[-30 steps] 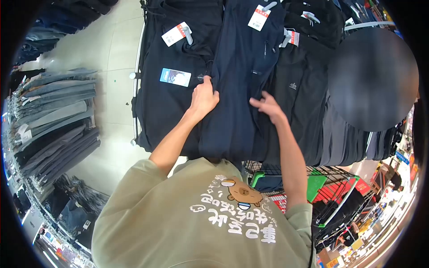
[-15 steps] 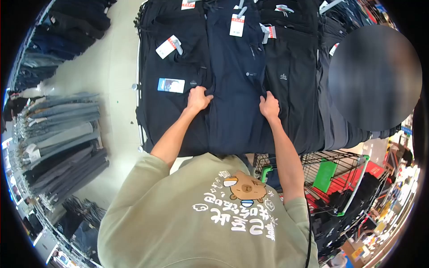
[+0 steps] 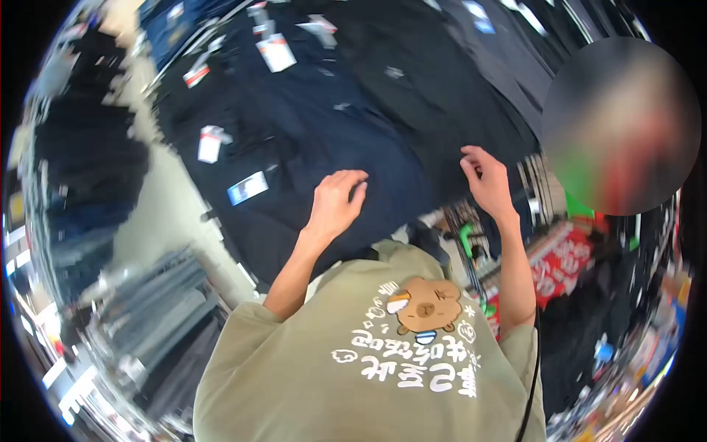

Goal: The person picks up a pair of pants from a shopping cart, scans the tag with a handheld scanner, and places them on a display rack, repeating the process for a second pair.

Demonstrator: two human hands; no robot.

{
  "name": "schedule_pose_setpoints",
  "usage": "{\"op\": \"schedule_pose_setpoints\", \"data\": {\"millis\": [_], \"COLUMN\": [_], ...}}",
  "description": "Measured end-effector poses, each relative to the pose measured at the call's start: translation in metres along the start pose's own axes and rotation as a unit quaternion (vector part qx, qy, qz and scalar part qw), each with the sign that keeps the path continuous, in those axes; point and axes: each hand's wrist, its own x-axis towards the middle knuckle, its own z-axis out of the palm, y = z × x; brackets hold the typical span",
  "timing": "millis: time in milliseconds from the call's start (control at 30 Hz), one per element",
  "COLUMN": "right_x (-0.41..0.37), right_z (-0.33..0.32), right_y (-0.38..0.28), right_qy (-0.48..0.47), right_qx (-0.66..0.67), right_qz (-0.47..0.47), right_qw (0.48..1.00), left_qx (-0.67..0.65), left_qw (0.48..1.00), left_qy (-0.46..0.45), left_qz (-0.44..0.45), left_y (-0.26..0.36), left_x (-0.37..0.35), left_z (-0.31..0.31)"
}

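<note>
Dark garments hang in a row in front of me, a navy pair of trousers (image 3: 346, 121) between black ones (image 3: 420, 81). Over the lower part of the navy and black cloth is my left hand (image 3: 339, 202), its fingers bent and thumb apart, holding nothing. My right hand (image 3: 487, 180) is raised near the right edge of the black garments, fingers curved and apart, also with nothing in it. White and red price tags (image 3: 276, 53) hang from the upper part, and a blue and white label (image 3: 248, 188) lies on the black cloth at left.
Jeans (image 3: 158, 309) hang on a rack at lower left, with dark clothes (image 3: 88, 140) above them. A cart with a green handle part (image 3: 465, 239) stands below my right hand, beside a red printed surface (image 3: 556, 265). A blurred disc covers the upper right.
Both hands have let go of the navy trousers and their fingers have spread. The view has turned, so the garments now slant across it, and the picture is more blurred.
</note>
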Motion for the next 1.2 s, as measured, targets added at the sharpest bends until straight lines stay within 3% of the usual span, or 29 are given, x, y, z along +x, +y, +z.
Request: {"op": "schedule_pose_setpoints", "data": {"millis": [67,200,333,433,467,567,633,733,800,867,933,1000,1067,1100,1200], "right_x": [-0.041,-0.138,-0.251,-0.354,-0.387,-0.5,-0.573,-0.646,-0.644,-0.58,-0.489,-0.398,-0.312,-0.275,-0.21], "right_z": [-0.036,-0.108,-0.154,-0.173,-0.177,-0.159,-0.139,-0.094,-0.059,-0.043,-0.052,-0.064,-0.07,-0.064,-0.041], "right_y": [0.024,0.08,0.151,0.208,0.22,0.274,0.288,0.291,0.288,0.277,0.268,0.278,0.32,0.352,0.475], "right_qy": [0.093,0.179,0.272,0.338,0.343,0.41,0.408,0.391,0.418,0.463,0.426,0.424,0.461,0.46,0.329], "right_qx": [0.014,0.001,-0.008,0.026,-0.017,0.073,0.058,0.044,0.053,0.11,0.077,0.067,0.118,0.152,0.005], "right_qz": [-0.008,0.136,0.201,0.299,0.349,0.4,0.458,0.538,0.551,0.524,0.484,0.379,0.285,0.312,0.412], "right_qw": [0.996,0.974,0.941,0.892,0.872,0.816,0.787,0.746,0.721,0.706,0.761,0.82,0.832,0.817,0.85], "left_qx": [-0.031,-0.079,-0.062,-0.024,-0.013,0.008,-0.001,0.034,0.038,0.097,0.128,0.15,0.136,0.184,0.231], "left_qw": [0.991,0.938,0.904,0.901,0.896,0.875,0.851,0.822,0.817,0.827,0.813,0.82,0.818,0.812,0.819], "left_qy": [-0.093,-0.279,-0.371,-0.363,-0.379,-0.433,-0.452,-0.503,-0.508,-0.515,-0.513,-0.496,-0.496,-0.497,-0.478], "left_qz": [0.091,0.191,0.205,0.235,0.23,0.216,0.269,0.266,0.271,0.206,0.245,0.243,0.259,0.244,0.218], "left_y": [0.035,0.088,0.113,0.124,0.134,0.144,0.151,0.151,0.144,0.134,0.137,0.137,0.127,0.136,0.137], "left_x": [0.001,-0.011,-0.022,-0.028,-0.029,-0.032,-0.031,-0.028,-0.027,-0.029,-0.034,-0.043,-0.052,-0.053,-0.06], "left_z": [0.034,0.109,0.172,0.215,0.226,0.26,0.284,0.312,0.331,0.342,0.35,0.358,0.364,0.364,0.373]}}
